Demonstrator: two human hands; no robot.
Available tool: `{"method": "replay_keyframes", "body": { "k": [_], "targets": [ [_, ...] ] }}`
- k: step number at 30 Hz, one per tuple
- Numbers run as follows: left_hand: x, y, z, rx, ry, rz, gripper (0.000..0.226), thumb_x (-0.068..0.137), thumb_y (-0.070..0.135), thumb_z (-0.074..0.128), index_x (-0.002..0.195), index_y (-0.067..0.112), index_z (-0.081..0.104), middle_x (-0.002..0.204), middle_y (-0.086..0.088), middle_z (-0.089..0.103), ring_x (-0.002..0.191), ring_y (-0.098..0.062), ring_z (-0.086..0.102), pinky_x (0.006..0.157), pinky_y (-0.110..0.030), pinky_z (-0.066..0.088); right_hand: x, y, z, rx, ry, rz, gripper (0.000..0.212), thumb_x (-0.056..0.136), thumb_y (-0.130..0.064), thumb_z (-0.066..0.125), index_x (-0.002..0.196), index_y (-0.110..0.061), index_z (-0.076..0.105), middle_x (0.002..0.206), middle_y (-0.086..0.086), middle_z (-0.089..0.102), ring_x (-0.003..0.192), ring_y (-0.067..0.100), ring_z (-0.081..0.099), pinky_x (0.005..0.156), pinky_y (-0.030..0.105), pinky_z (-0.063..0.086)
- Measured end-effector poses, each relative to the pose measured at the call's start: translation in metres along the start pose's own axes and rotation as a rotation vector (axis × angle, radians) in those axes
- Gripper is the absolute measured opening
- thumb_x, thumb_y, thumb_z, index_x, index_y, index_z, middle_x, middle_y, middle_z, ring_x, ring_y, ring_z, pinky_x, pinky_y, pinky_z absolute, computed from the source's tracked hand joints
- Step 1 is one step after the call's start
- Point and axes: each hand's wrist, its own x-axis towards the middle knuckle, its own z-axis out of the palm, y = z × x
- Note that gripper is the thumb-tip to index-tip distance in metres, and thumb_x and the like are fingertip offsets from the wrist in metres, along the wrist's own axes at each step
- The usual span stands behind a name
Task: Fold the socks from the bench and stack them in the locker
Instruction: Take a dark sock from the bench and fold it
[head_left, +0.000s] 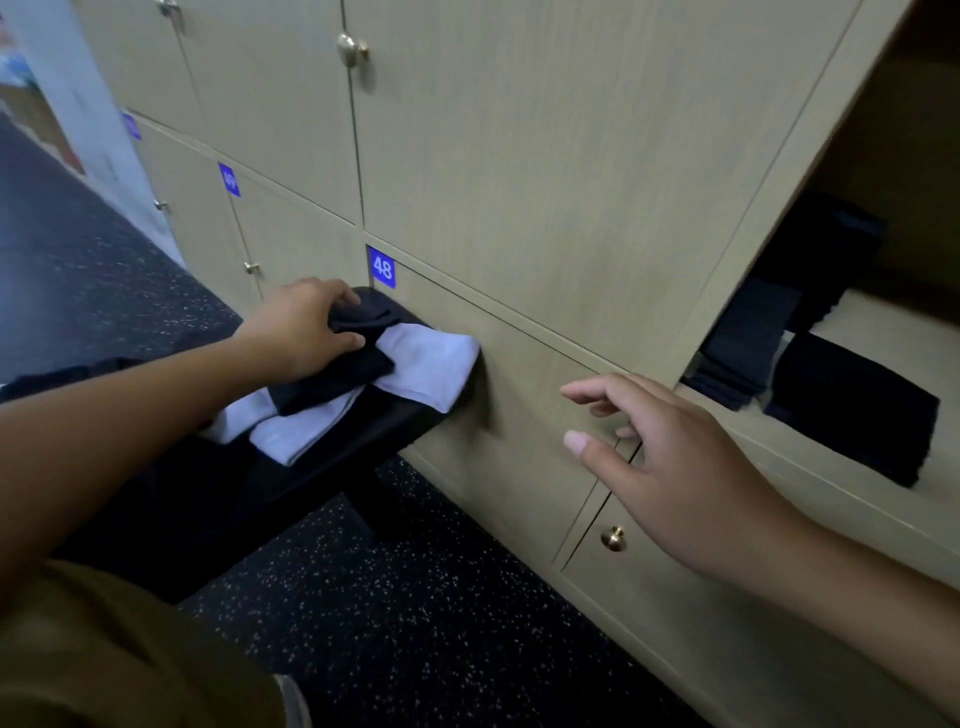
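A black bench (363, 441) butts against the locker wall. On its end lie white socks (426, 364) with a black sock (343, 374) across them. My left hand (306, 327) grips the black sock near its upper end. My right hand (670, 467) hovers with spread fingers in front of the lower locker doors, holding nothing. At the right, the open locker (883, 332) holds folded dark socks: a dark blue stack (743, 348), a flat black piece (857, 415) at the shelf's front edge, and more black ones (821, 244) behind.
Closed wooden locker doors fill the wall, with brass knobs (613, 538) and blue number plates such as 48 (382, 268). The floor (415, 623) is dark speckled rubber. My olive trouser leg (104, 649) sits bottom left. More dark cloth lies further left on the bench.
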Motion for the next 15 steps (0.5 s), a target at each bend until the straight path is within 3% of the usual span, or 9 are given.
{"method": "replay_keyframes", "body": {
  "k": [5, 11, 15],
  "targets": [
    [-0.003, -0.018, 0.005, 0.07, -0.113, -0.065, 0.054, 0.084, 0.033, 0.08, 0.131, 0.016, 0.061, 0.127, -0.011, 0.067, 0.117, -0.03, 0.061, 0.097, -0.04, 0.049, 0.004, -0.006, 0.009, 0.003, -0.035, -0.037, 0.032, 0.096, -0.038, 0.058, 0.128, -0.033, 0.059, 0.117, -0.026, 0.057, 0.116, -0.007, 0.048, 0.091, 0.005, 0.037],
    [-0.002, -0.022, 0.006, 0.115, -0.1, -0.067, 0.047, 0.087, 0.042, 0.075, 0.127, 0.02, 0.061, 0.124, -0.006, 0.069, 0.112, -0.028, 0.063, 0.097, -0.044, 0.051, 0.005, -0.007, 0.014, 0.024, -0.053, -0.036, 0.031, 0.096, -0.037, 0.058, 0.127, -0.033, 0.059, 0.118, -0.024, 0.058, 0.115, -0.007, 0.049, 0.09, 0.007, 0.038],
    [0.002, -0.019, 0.003, 0.062, -0.135, -0.082, 0.065, 0.08, 0.061, 0.074, 0.13, 0.022, 0.058, 0.12, -0.004, 0.069, 0.113, -0.027, 0.062, 0.098, -0.042, 0.049, 0.006, -0.004, 0.014, 0.027, -0.058, -0.033, 0.03, 0.095, -0.039, 0.058, 0.125, -0.035, 0.059, 0.121, -0.024, 0.059, 0.115, -0.008, 0.05, 0.091, 0.009, 0.04]
  ]
}}
